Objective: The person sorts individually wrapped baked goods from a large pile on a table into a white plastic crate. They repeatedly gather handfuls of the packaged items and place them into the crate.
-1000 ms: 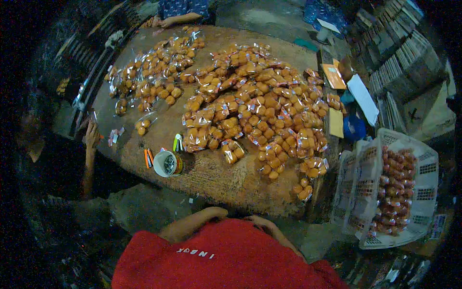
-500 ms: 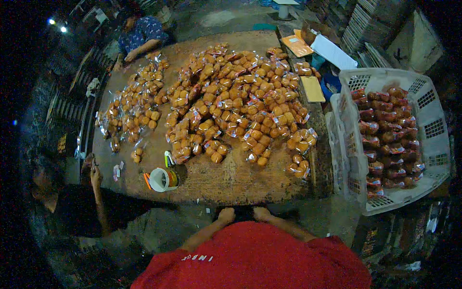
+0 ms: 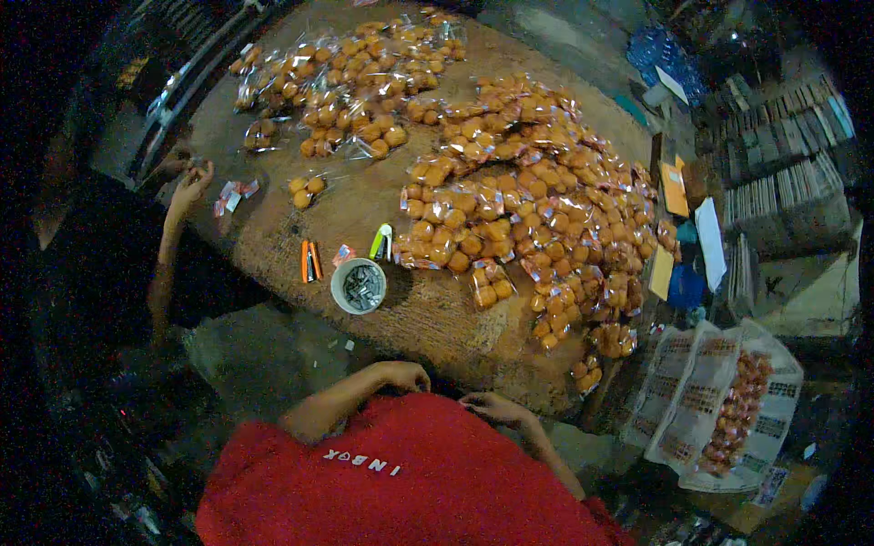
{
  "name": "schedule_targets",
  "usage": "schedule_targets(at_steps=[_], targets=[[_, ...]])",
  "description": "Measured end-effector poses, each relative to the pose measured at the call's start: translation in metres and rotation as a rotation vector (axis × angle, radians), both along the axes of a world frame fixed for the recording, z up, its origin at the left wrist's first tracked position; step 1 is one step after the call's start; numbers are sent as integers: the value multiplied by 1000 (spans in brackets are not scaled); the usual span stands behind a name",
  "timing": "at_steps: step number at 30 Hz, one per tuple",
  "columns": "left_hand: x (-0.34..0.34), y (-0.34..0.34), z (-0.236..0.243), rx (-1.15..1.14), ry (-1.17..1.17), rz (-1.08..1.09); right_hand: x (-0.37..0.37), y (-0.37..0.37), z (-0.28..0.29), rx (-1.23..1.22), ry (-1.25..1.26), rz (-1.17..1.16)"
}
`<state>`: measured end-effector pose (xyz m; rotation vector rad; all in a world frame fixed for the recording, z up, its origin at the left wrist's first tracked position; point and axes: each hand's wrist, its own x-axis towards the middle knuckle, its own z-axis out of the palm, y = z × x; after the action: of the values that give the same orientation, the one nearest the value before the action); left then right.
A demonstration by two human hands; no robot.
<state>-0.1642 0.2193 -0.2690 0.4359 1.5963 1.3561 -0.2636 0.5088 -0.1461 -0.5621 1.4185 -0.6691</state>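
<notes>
My left hand (image 3: 401, 375) is by the table's near edge, in front of my red shirt. Its fingers bend down and are partly hidden, so their hold is unclear. To its right, my right hand (image 3: 499, 409) is also close to my body, fingers loosely stretched toward the left and nothing visible in them. Neither touches the goods on the wooden table (image 3: 437, 332). Beyond my left hand stands a white tub (image 3: 358, 286) of small metallic pieces. A green stapler (image 3: 381, 244) and an orange stapler (image 3: 310, 261) lie beside it.
Clear bags of round brown buns (image 3: 546, 191) are heaped across the table, with another group of bagged buns (image 3: 346, 82) farther left. White plastic crates (image 3: 637, 400) stand at the right, one holding packed bags. Another person's hand (image 3: 191, 182) is at the left edge near small labels (image 3: 235, 196).
The view has swung left and turned, so the table appears tilted and the crates sit lower right. My hands have moved apart from hanging at the table edge to nearer my shirt.
</notes>
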Motion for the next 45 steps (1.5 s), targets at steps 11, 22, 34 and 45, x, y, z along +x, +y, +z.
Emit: schedule_targets(at_steps=[11,22,34,45], targets=[[-13,-22,-53,293,-133,-223,-2,-61,48,14,-385,-1055],[-45,18,-18,-102,174,-362,19,-74,-24,47,-76,-268],[-46,39,29,-157,992,-231,67,-58,-11,238,-247,-466],[-29,-54,112,73,343,98,89,-48,96,510,-260,-712]])
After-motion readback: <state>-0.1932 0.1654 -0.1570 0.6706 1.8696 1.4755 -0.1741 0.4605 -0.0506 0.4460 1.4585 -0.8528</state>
